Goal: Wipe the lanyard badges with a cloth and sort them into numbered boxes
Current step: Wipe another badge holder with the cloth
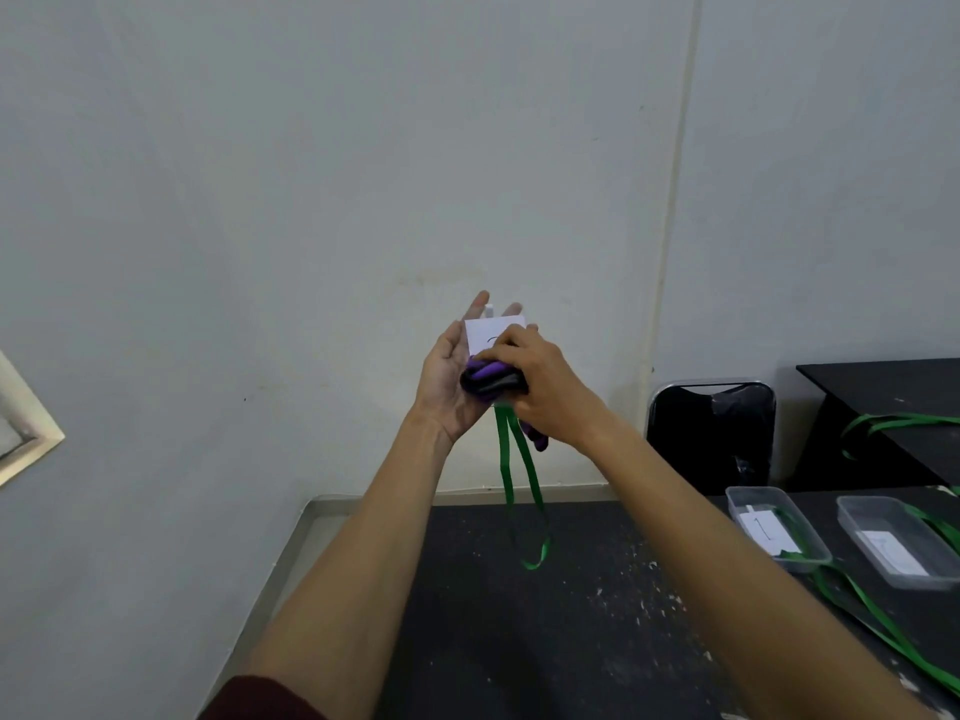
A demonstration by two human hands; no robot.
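Note:
Both hands are raised in front of the wall. My left hand point(452, 376) lies flat, palm up, fingers straight, carrying a white badge point(485, 335) with a dark handwritten mark. My right hand point(540, 387) grips a bunched purple and grey cloth point(488, 379) and presses it onto the badge's lower part. The badge's green lanyard point(519, 491) hangs down in a loop above the dark table point(571, 641). At the right stand two clear plastic boxes: one point(774, 527) holds a badge marked 1, the other point(893, 543) holds another badge.
Green lanyards trail out of the boxes across the table's right side. A black chair point(711, 433) stands against the wall behind the table. A second dark table point(893, 407) at the far right bears another green lanyard point(904, 423). A framed corner point(26, 433) shows at the left edge.

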